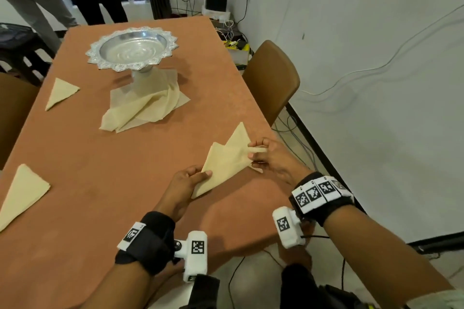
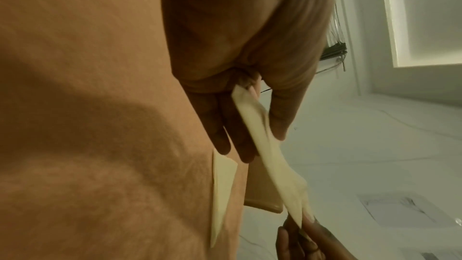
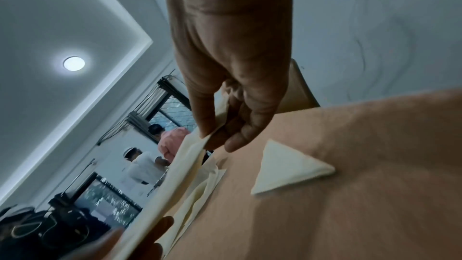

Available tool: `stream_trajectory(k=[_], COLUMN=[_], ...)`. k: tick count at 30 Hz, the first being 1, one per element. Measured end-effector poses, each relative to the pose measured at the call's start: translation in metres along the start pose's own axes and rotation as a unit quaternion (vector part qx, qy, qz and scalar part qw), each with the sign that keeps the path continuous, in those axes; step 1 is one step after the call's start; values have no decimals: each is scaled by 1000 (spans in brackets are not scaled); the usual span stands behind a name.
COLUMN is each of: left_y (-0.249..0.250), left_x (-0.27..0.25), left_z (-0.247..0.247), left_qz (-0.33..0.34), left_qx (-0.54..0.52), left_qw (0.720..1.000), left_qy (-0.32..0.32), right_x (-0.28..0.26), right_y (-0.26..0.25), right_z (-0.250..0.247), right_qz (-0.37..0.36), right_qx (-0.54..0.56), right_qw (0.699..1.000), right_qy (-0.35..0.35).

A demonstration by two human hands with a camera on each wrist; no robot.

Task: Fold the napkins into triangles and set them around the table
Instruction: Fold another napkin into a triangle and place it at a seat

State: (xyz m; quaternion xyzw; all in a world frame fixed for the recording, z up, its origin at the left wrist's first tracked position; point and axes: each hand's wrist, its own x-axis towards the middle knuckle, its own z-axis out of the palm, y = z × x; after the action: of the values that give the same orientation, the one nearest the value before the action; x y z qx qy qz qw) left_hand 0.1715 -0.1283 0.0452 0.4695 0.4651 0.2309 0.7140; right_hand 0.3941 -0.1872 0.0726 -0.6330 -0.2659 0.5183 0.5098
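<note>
- Left hand [image 1: 184, 184] pinches the lower corner of a cream napkin [image 1: 226, 162] at centre-right of the head view.
- Right hand [image 1: 272, 158] pinches its opposite corner, above the table [image 1: 125, 170].

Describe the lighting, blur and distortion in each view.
Head view: evenly lit, sharp, wide-angle bend along the table edges; a soft shadow lies beside the bowl. Left wrist view: dim and warm, a broad shadow on the table, the napkin smeared by motion blur. Right wrist view: the ceiling lamp flares with a halo, the right hand is backlit and dark, and the windows are blurred.
</note>
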Motion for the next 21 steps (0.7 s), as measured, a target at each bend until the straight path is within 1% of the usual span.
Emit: stream_trajectory(k=[3, 6, 10, 13, 17, 21], left_y=[16, 29, 42, 48, 55, 73], left_x=[40, 81, 125, 153, 182, 212], left_z=[41, 85, 132, 157, 180, 181], left_qz=[-9, 0, 24, 30, 36, 62], left_qx=[-36, -61, -99, -123, -138, -139], left_qw=[999, 996, 985, 978, 971, 959], left_qy=[33, 69, 139, 166, 190, 239], right_x=[47, 95, 146, 180, 223, 266], right_y=[-31, -60, -87, -103, -121, -144], right_z=[-38, -78, -127, -152, -162, -149], right_qz=[-15, -27, -18, -23, -44, -86], right_qx=[-58, -87, -122, -162, -214, -287], right_qw=[997, 991, 983, 974, 962, 939], right_qy=[-56, -100, -138, -158, -163, -172])
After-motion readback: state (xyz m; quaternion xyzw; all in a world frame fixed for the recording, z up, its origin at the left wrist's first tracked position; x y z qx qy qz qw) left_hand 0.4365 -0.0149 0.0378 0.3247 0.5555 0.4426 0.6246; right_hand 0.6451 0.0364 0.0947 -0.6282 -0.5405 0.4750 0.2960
